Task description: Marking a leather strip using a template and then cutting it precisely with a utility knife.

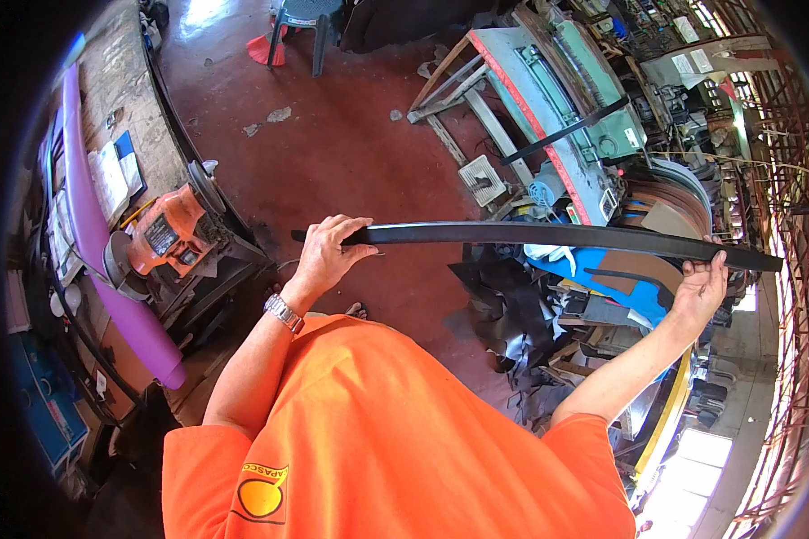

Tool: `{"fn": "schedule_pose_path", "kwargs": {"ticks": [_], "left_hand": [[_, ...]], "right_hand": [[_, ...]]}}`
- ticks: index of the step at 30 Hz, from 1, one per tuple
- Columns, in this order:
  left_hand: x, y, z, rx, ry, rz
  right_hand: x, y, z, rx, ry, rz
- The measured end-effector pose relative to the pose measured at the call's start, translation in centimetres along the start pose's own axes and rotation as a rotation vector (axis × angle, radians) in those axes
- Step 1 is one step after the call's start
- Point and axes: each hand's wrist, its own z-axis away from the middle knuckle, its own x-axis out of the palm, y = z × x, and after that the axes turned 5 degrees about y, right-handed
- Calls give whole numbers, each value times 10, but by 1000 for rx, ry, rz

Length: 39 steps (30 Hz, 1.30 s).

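Note:
A long black strip (512,234), flat and probably leather, stretches across in front of me between both hands. Near its left end my left hand (331,254), with a metal watch on the wrist, grips it between thumb and fingers. My right hand (703,283) is closed on the strip near its right end, the tip sticking out past the fingers. The strip is held up in the air with a slight bend, above the red floor (351,153).
An orange bench grinder (171,232) stands on the left bench, beside a purple roll (108,242). At the far right is a green machine (580,99) on a red-edged table, another black strip (566,132) across it. Black scraps (508,310) lie heaped below; a stool (310,18) stands far off.

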Motion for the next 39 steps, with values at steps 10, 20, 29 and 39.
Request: {"fn": "schedule_pose_path", "kwargs": {"ticks": [10, 20, 29, 39], "left_hand": [[3, -3, -1, -11, 43, -77], [8, 3, -4, 7, 104, -109], [10, 3, -5, 44, 156, -114], [11, 7, -7, 68, 252, -157]], "right_hand": [[6, 1, 4, -11, -3, -36], [-22, 11, -3, -7, -17, -121], [-14, 4, 9, -21, 35, -100], [-24, 0, 13, -66, 5, -119]]}}
